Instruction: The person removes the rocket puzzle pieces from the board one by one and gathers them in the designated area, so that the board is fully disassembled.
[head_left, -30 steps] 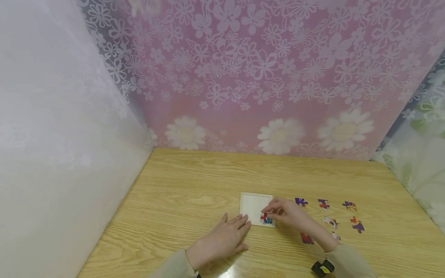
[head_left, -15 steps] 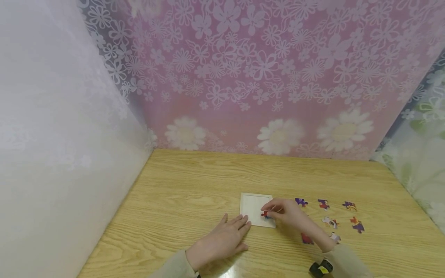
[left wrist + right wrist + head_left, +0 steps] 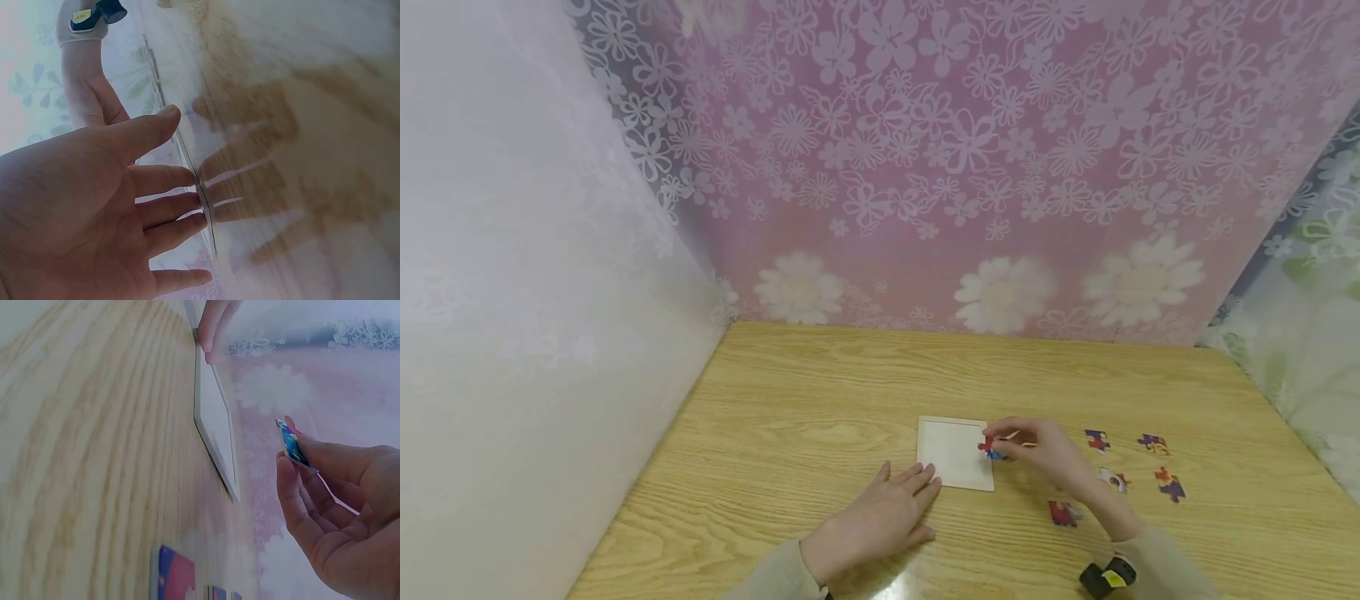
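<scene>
A shallow white square puzzle tray (image 3: 955,458) with a raised rim lies on the wooden table. My left hand (image 3: 883,512) has its fingers straight, with the fingertips resting on the tray's near left edge; the left wrist view shows these fingers (image 3: 169,212) at the rim. Between thumb and fingers, my right hand (image 3: 1037,450) pinches a red and blue jigsaw piece (image 3: 988,448) at the tray's right edge. In the right wrist view this piece (image 3: 292,442) is held up off the table, its blue patterned face partly covered by the thumb.
Several loose jigsaw pieces lie to the right, among them a red one (image 3: 1062,513), a white one (image 3: 1112,479) and an orange and purple one (image 3: 1170,484). A flowered pink backdrop (image 3: 880,208) rises behind the table, and a pale wall (image 3: 550,292) stands at left.
My right hand has lifted the jigsaw piece from the tray's lower right part and moved it up and right, to the tray's right edge. The left hand stays in place.
</scene>
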Demonstrator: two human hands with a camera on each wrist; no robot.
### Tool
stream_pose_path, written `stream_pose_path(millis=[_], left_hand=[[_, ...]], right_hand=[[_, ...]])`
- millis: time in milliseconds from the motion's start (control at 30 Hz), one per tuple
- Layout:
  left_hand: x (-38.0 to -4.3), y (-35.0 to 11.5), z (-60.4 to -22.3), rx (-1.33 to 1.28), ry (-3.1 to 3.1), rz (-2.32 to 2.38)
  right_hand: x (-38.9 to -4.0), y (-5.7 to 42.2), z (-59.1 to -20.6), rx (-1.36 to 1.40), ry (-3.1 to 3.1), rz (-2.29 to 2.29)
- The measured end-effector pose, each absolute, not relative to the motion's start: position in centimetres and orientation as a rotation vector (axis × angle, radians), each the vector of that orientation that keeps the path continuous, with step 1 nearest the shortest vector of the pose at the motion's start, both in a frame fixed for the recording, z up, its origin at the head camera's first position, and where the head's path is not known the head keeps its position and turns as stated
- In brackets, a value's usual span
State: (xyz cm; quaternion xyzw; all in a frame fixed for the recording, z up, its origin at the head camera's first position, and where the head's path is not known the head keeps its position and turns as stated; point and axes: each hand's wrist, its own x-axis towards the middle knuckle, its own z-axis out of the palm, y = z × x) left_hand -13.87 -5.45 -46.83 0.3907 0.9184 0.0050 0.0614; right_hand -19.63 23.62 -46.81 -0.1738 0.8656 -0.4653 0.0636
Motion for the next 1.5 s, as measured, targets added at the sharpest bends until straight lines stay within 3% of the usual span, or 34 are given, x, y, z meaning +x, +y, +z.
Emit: stream_pose_path(millis=[700,1500], left_hand=[[-13.9,-5.6,-47.5,1.203,2.773,0.07],[-13.8,-5.4,-47.2,1.216,2.801,0.045]], right_hand=[[-17.3,31.1,-45.5,-0.401,2.765,-1.317],[-13.9,40.4,-45.1,-0.041,2.867,-1.167]])
